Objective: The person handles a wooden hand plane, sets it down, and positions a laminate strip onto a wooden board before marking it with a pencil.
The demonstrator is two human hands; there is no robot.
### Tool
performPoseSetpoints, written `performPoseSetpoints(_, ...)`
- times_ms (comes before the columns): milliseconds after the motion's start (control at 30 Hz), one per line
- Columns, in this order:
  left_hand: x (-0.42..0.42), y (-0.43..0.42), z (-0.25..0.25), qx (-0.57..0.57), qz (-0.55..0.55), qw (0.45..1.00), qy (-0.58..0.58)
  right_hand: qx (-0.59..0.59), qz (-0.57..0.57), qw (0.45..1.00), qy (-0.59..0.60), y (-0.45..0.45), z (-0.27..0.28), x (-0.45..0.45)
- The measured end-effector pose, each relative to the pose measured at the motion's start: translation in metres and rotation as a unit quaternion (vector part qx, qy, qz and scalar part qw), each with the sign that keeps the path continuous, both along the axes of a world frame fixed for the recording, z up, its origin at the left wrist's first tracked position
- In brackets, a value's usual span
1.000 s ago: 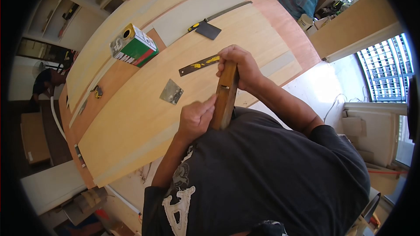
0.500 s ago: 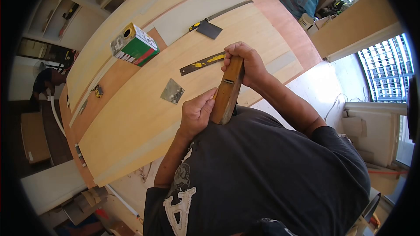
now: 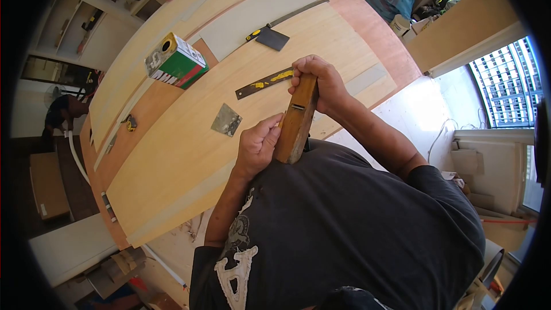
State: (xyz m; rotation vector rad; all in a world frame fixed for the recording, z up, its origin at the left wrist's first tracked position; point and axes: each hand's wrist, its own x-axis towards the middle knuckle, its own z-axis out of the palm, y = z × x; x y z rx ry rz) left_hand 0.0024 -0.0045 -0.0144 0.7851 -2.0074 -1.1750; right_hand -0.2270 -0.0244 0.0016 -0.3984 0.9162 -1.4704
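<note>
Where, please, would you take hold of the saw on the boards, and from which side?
I'd take the yellow-and-black handle, reaching down from the left. The saw lies with that handle at its left end and its long blade running away to the right, so this should keep fingers off the blade. A dark flat piece crowds the handle's near side.

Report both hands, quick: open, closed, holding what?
Right hand: closed, holding the wooden plane by its far end.
Left hand: closed, at the plane's side; exactly what it pinches cannot be told.
</note>
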Motion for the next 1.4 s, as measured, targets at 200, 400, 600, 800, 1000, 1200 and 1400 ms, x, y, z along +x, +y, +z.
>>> performPoseSetpoints(200,-0.001,0.001,0.008,0.000,0.003,1.000,0.001,0.009,0.001,1.000,-0.005,0.004,0.008,0.005)
performPoseSetpoints(400,-0.017,-0.007,0.004,-0.132,0.006,0.990,0.039,-0.001,0.017,1.000,-0.012,0.007,0.018,0.011)
performPoseSetpoints(600,-0.015,0.000,0.021,-0.193,0.020,0.980,-0.039,-0.002,0.022,1.000,-0.004,0.010,0.017,0.012)
performPoseSetpoints(800,-0.003,0.015,0.010,-0.180,0.021,0.983,-0.021,0.010,0.012,1.000,0.007,0.013,0.013,0.010)
performPoseSetpoints(1000,-0.018,0.004,0.021,-0.215,0.039,0.975,-0.037,0.007,0.032,0.999,0.017,0.008,0.018,0.013)
performPoseSetpoints(1200,-0.013,0.008,0.013,-0.218,0.037,0.974,-0.045,0.010,0.034,0.999,0.015,0.007,0.007,0.010)
performPoseSetpoints(1400,-0.010,0.014,0.016,-0.191,0.021,0.981,-0.038,0.008,0.020,1.000,0.015,0.006,0.011,0.006)
